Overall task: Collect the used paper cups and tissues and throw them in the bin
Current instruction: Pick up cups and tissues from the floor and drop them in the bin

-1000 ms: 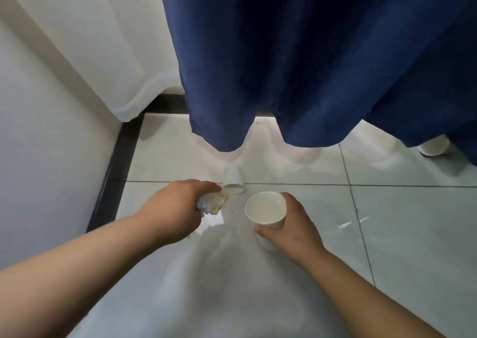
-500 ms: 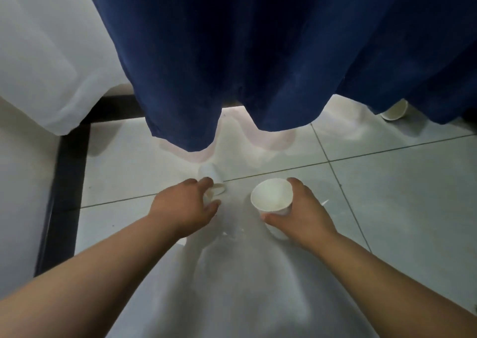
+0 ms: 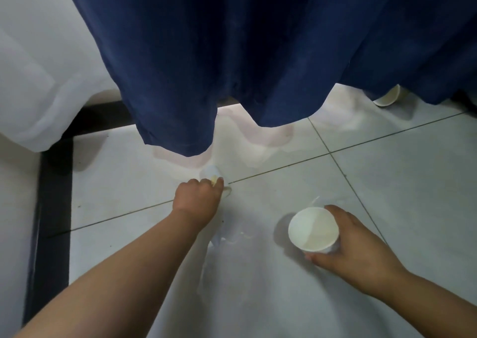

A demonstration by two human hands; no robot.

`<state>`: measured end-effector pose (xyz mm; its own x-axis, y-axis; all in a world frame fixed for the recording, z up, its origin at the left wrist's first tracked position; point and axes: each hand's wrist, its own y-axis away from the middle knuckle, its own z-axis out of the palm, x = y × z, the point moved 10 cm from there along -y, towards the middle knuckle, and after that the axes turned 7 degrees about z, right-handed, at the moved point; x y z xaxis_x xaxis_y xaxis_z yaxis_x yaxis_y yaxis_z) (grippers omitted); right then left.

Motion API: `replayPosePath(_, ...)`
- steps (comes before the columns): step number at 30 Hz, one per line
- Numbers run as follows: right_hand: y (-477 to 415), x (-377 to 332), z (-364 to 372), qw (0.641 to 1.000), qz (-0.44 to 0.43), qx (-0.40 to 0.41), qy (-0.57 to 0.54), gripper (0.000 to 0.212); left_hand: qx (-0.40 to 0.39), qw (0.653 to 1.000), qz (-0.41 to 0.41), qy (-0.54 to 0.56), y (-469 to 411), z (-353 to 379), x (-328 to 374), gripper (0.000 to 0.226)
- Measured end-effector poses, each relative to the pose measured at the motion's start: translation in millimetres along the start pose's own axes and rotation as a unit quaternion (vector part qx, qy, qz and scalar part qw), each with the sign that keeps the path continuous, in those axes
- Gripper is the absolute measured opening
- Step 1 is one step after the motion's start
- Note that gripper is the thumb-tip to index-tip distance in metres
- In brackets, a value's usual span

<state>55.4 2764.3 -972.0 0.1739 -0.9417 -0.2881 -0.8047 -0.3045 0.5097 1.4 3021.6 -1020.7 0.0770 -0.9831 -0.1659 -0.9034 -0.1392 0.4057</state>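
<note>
- Where the white curtain (image 3: 38, 79) hangs at the left, a dark strip borders the tiled floor (image 3: 413, 208).
- Left hand (image 3: 197, 198) curls its fingers over a fallen cup (image 3: 212, 172) lying on the floor just below the blue curtain (image 3: 232, 53), with a yellow-stained tissue (image 3: 213, 181) pinched against it.
- Right hand (image 3: 353, 244) grasps an upright cup (image 3: 313, 229) by its side.
- Far right, a third cup (image 3: 387, 98) lies half under the blue curtain.

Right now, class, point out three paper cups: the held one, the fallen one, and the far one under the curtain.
held cup (image 3: 313, 228): head view, its open inside.
fallen cup (image 3: 209, 171): head view, side wall near the base.
far cup (image 3: 386, 98): head view, its visible lower part.
</note>
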Motion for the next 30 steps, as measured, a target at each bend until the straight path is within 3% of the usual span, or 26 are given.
replayPosePath(4, -1.4, -0.2, 5.8, 1.000, 0.008, 0.009, -0.024, 0.089, 0.025, 1.000, -0.007, 0.003, 5.8, -5.1, -3.4, 0.055)
replayPosePath(10, -3.0, -5.8, 6.1, 0.999, 0.001, 0.025, -0.030, 0.091, 0.078, 0.983, -0.037, 0.163, 20.9, -30.7, -0.6, 0.040)
replayPosePath(15, -4.2, -9.2, 3.4, 0.999, -0.010, 0.027, -0.027, 0.091, 0.154, 0.926, -0.018, 0.343, 38.7, -87.6, 9.8, 0.026)
replayPosePath(19, 1.0, -20.9, -4.7, 0.993, -0.056, 0.034, -0.101, 0.079, 0.110, 0.884, 0.035, 0.452, 45.9, -108.5, 45.0, 0.020)
replayPosePath(23, 12.2, -26.4, -16.6, 0.979, -0.103, 0.041, -0.169, 0.078, 0.082, 0.893, 0.074, 0.436, 46.1, -120.8, 76.9, 0.028)
replayPosePath(30, 24.6, -2.5, -37.5, 0.967, -0.121, 0.065, -0.216, 0.077, 0.146, 0.901, 0.096, 0.397, 44.4, -147.8, 92.5, 0.036)
